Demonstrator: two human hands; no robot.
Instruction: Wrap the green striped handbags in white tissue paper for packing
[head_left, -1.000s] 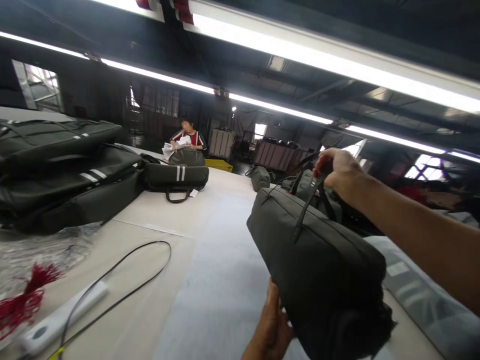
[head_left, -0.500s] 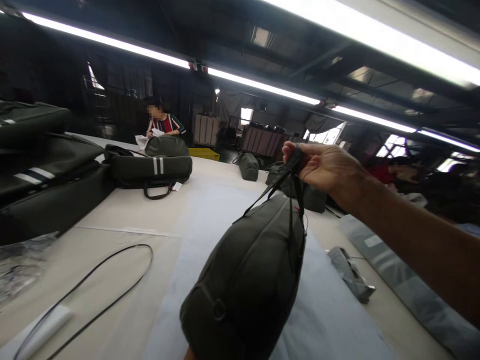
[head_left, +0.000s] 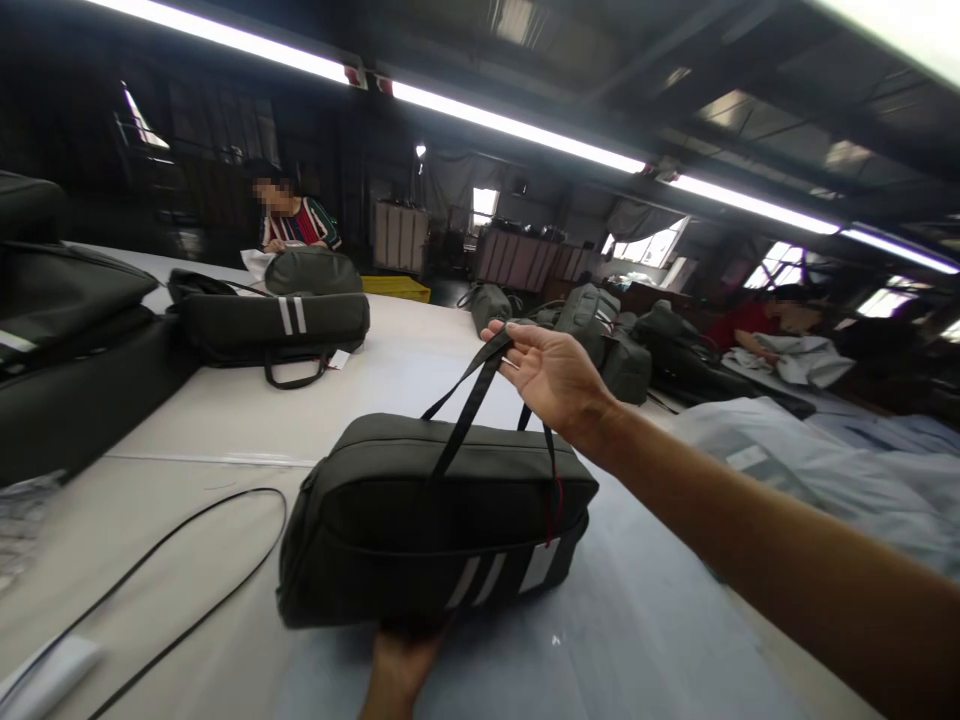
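Observation:
A dark green duffel bag [head_left: 375, 510] with two pale stripes and a white hang tag [head_left: 540, 563] on a red cord faces me broadside, held over the pale sheet on the table. My right hand [head_left: 551, 375] grips its black straps [head_left: 471, 410] above the bag, fingers closed around them. Under the bag's lower edge, my left hand [head_left: 405, 660] holds it from below; its fingers are hidden behind the bag.
More green bags [head_left: 270, 320] lie on the left of the table [head_left: 225, 420], others [head_left: 592, 310] at the far side. A black cord loop [head_left: 281, 510] lies front left. Wrapped items [head_left: 772, 450] cover the right. Two people work beyond, near a yellow crate [head_left: 394, 288].
The bag has turned from end-on to broadside, so its stripes and tag now show. My right hand has moved left and lower with the straps. My left hand now shows more below it.

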